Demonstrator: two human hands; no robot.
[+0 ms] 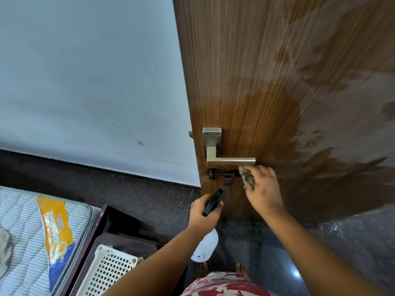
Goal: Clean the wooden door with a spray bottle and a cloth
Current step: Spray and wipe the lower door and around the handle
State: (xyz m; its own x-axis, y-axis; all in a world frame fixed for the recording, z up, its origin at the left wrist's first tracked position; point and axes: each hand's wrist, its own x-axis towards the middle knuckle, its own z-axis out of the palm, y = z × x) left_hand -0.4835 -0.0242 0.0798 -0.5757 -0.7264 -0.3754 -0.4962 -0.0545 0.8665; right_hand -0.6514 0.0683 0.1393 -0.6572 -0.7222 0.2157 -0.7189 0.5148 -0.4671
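Nearest the camera I see my two forearms reaching away from a red-and-cream patterned garment, with bare toes on the dark stone floor just beyond it. To the near left lie a white perforated basket and a striped mattress carrying an orange and blue label; neither plays a part in the work.

My left hand is wrapped around the neck of the spray bottle, fingers curled about its black trigger head, the nozzle aimed at the door low down beside the bolt. The white body hangs beneath the wrist; I judge it is held ready so that wetting and wiping can alternate without setting anything down.

Slightly farther and to the right, my right hand clutches the cloth, a bunched greyish rag, and presses it to the wooden door just below the free end of the metal lever handle and at the right end of the black sliding bolt. The bunching probably lets the rag work around the hardware.

Farther up, the door shows dark wet patches beside paler dull areas, so I take the cleaning to be partly done. Far left stands the pale blue wall with its dark skirting
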